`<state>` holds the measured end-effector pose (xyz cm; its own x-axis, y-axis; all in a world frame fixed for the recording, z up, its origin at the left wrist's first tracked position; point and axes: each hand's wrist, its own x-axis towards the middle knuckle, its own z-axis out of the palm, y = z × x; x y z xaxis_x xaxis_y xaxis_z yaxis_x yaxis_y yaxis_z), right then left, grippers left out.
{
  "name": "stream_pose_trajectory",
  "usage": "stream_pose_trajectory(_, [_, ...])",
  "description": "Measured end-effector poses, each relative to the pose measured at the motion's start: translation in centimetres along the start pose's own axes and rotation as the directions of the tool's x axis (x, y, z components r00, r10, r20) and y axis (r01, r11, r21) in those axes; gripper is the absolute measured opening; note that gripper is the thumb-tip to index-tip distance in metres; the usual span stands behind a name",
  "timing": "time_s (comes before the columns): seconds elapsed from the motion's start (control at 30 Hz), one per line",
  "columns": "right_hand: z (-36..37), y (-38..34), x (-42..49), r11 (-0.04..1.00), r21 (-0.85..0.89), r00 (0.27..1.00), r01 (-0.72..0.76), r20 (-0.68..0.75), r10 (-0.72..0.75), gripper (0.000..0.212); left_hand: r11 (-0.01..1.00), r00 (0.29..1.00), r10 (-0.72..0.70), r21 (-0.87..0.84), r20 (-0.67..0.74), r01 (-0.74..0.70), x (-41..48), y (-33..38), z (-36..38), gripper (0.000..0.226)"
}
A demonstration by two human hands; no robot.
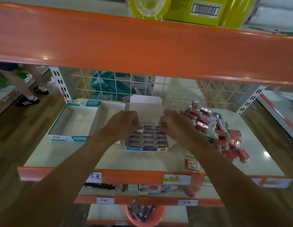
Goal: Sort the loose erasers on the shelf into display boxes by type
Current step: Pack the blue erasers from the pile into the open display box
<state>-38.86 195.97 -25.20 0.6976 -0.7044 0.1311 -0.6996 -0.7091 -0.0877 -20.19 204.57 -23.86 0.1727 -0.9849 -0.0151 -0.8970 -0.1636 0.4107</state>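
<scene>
Shelf (77, 154) with orange edge bears blue box (142, 149), over which left hand (124, 123) and right hand (175, 126) pinch eraser (140, 129).

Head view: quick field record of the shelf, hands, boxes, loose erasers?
blue display box: rows of blue-sleeved erasers
teal display box: empty, left of it
left hand: pinches a wrapped eraser over the blue display box
right hand: fingertips at its back row; grip unclear
red erasers: loose pile at right
single red eraser: apart, near shelf front
</scene>
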Motion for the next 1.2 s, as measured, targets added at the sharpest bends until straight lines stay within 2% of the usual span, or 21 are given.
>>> stream_pose_trajectory(0.17, [0.5,-0.1,-0.1,1.000,-0.007,1.000,-0.001,-0.002,0.001,0.019,0.990,0.996,0.058,0.130,-0.063,-0.050,-0.5,-0.6,0.6,0.027])
stream_pose_trajectory(0.27, [0.4,-0.2,-0.2,1.000,-0.001,1.000,0.022,0.000,-0.022,0.021,0.985,0.987,0.121,0.140,-0.109,-0.105,-0.5,-0.8,0.8,0.028])
stream_pose_trajectory(0.43, [0.4,0.0,-0.5,0.999,0.025,0.999,0.046,-0.023,-0.046,0.021,0.972,0.978,0.200,0.135,-0.056,-0.191,-0.9,-1.0,1.2,0.025])
stream_pose_trajectory(0.8, [0.5,-0.4,-0.6,0.996,0.079,0.999,0.039,-0.037,-0.036,0.016,0.956,0.980,0.179,0.251,-0.092,-0.152,-0.9,-1.4,1.2,0.027])
stream_pose_trajectory(1.2, [0.3,-0.4,-0.2,0.996,0.076,0.999,0.042,-0.019,-0.040,0.016,0.966,0.980,0.198,0.163,0.025,-0.199,-1.2,0.0,1.2,0.027])
